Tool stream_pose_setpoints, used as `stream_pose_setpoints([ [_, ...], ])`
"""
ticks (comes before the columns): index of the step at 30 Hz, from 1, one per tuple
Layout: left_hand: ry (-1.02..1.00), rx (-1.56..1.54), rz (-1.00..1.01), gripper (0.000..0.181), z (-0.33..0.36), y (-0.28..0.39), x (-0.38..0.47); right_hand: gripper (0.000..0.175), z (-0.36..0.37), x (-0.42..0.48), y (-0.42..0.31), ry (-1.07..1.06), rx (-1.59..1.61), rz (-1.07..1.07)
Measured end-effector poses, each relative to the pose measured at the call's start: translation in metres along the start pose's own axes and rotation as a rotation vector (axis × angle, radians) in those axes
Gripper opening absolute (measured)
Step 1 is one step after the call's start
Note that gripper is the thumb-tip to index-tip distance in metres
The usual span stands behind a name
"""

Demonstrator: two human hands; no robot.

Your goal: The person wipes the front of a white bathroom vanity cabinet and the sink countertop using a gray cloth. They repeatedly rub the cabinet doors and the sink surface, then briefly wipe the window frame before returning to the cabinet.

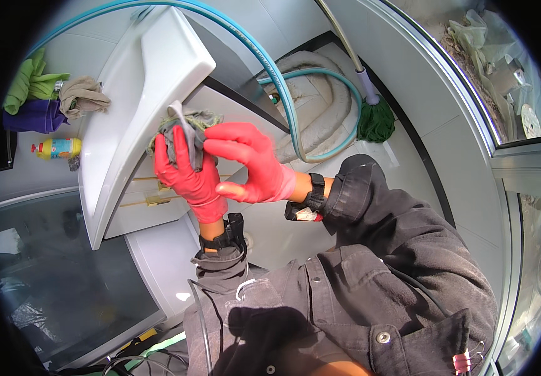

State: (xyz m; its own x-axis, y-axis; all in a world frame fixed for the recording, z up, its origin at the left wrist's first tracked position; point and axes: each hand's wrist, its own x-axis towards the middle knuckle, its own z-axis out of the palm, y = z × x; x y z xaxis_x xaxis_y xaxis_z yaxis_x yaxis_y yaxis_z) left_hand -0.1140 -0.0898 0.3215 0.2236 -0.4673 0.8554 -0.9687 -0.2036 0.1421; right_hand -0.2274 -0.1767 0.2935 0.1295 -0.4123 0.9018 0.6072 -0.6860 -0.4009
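Both my hands wear red rubber gloves. My left hand [190,174] holds a bunched grey cloth [183,141] with a yellow-green edge, its fingers over the near side of the cloth. Close on the right, my right hand [254,162] is spread, thumb apart, with its fingertips at the cloth's right side; whether they touch it I cannot tell. The cloth is in front of the edge of a white washbasin [176,61]. Parts of the cloth are hidden behind the left fingers.
A blue hose [282,89] arches over the basin and coils on the floor by a green mop head [376,120]. Left of the basin are a yellow bottle [61,148], a beige cloth [82,95], green cloths [33,82] and a purple cloth [35,116]. Drawers with gold handles [158,201] sit below.
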Motion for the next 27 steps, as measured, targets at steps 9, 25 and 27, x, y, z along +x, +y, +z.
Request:
stream_pose_setpoints([
  [9,-0.329,-0.227,-0.090,0.062,0.089,0.000,-0.057,0.042,0.007,-0.001,-0.001,-0.015,-0.027,0.040],
  [25,-1.026,0.310,0.223,0.059,0.155,0.016,-0.172,0.028,0.016,-0.022,0.018,-0.056,0.146,0.249],
  [27,-1.096,0.277,0.249,0.059,0.152,0.010,-0.175,0.028,0.015,-0.022,0.017,-0.074,0.168,0.291],
])
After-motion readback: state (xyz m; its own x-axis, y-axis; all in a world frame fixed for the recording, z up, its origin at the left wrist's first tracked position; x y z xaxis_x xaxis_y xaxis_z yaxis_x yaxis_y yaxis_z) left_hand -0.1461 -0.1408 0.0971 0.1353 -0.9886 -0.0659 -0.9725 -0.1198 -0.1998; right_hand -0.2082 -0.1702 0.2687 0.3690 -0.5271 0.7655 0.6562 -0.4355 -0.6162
